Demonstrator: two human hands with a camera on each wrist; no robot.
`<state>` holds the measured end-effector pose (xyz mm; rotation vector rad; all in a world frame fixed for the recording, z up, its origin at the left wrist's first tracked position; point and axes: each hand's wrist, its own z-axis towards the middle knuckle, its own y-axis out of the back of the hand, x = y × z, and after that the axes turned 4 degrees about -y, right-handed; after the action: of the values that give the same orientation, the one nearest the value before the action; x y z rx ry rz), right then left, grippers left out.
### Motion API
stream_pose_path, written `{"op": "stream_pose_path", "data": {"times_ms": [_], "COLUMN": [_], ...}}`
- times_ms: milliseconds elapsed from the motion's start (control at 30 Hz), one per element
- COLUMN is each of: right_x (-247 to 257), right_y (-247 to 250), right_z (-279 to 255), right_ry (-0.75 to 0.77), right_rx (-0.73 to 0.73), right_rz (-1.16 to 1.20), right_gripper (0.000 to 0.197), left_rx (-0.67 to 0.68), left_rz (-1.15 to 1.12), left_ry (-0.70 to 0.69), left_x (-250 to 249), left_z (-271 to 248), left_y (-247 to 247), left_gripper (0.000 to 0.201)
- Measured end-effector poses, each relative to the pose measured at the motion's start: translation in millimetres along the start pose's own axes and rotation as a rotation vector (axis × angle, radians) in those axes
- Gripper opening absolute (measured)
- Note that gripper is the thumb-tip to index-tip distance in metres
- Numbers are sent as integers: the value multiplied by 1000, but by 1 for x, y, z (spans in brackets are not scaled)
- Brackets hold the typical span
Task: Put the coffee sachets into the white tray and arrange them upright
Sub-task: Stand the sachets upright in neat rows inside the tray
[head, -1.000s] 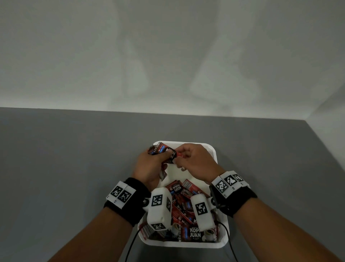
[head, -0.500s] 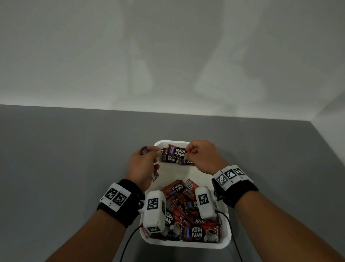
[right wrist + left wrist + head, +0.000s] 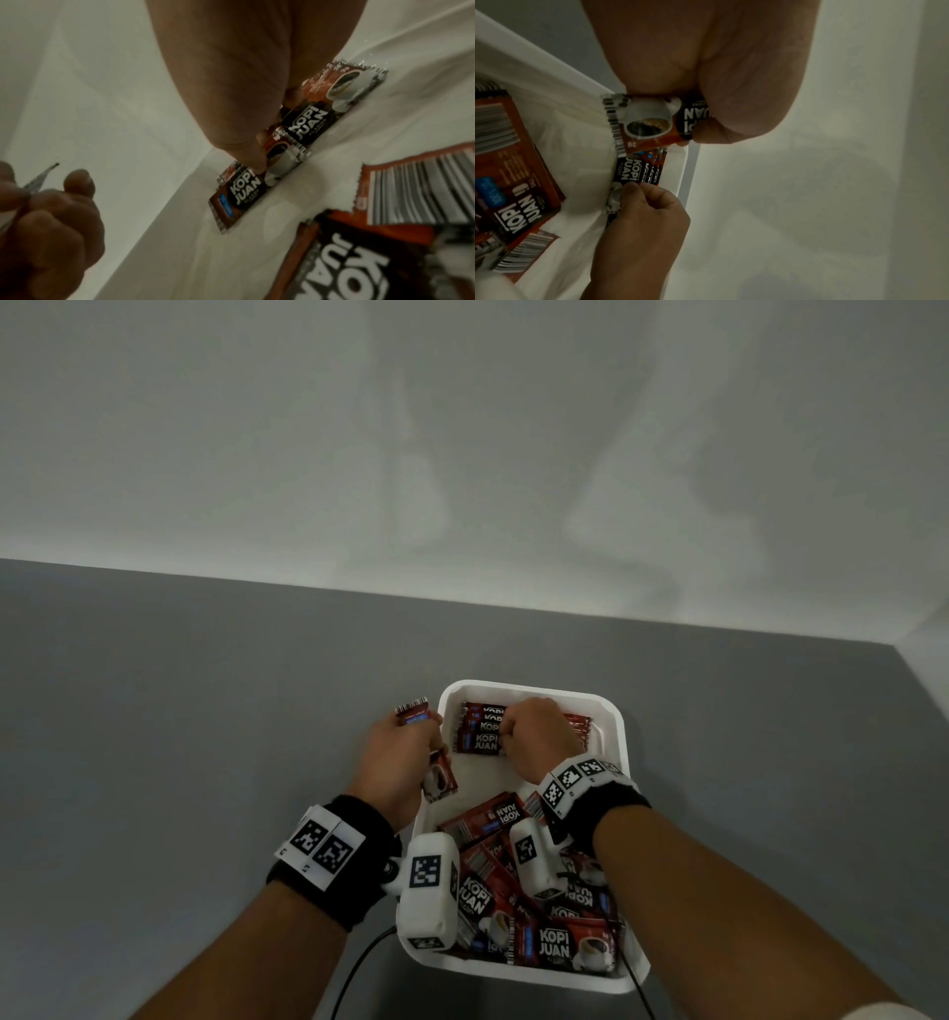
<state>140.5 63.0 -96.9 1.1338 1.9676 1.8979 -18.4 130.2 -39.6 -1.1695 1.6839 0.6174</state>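
Note:
The white tray [image 3: 618,730] lies on the grey table. A row of red and black coffee sachets [image 3: 479,732] stands on edge against its far wall. My right hand [image 3: 506,737] is curled over that row, and its fingertips [image 3: 639,187] pinch the front sachet [image 3: 628,172]. My left hand [image 3: 423,734] hovers at the tray's left rim and grips a few sachets [image 3: 413,711], one showing a coffee cup [image 3: 649,121]. Several loose sachets [image 3: 518,911] lie piled flat in the tray's near half.
The grey table [image 3: 179,737] stretches to the left and right of the tray, with a pale wall behind it. White wrist cameras [image 3: 429,891] and their black cables hang over the tray's near end. The tray floor between row and pile is bare white.
My right hand took sachets from beside my left hand and carried them to the tray's far wall, setting them on edge. My left hand drew left to the rim with its sachets.

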Motion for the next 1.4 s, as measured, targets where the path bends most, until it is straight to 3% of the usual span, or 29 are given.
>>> {"op": "stream_pose_path", "data": {"times_ms": [433, 600, 733, 1000, 1400], "right_x": [-2, -14, -27, -32, -21], "right_y": [2, 8, -1, -13, -12], "right_z": [-5, -19, -30, -29, -33], "right_ry": [45, 74, 147, 174, 200], "right_rx": [-75, 61, 143, 91, 45], "right_rz": [49, 10, -89, -209, -185], "right_gripper": [10, 15, 32, 32, 31], "left_rx": [87, 144, 142, 199, 210], "left_rz": [27, 29, 51, 61, 96], "left_ry": [17, 8, -5, 14, 6], "left_x": [-2, -1, 4, 4, 6], "left_z": [-5, -3, -1, -5, -4], "left_y": [-1, 2, -1, -2, -3], "left_gripper": [24, 28, 29, 35, 36]}}
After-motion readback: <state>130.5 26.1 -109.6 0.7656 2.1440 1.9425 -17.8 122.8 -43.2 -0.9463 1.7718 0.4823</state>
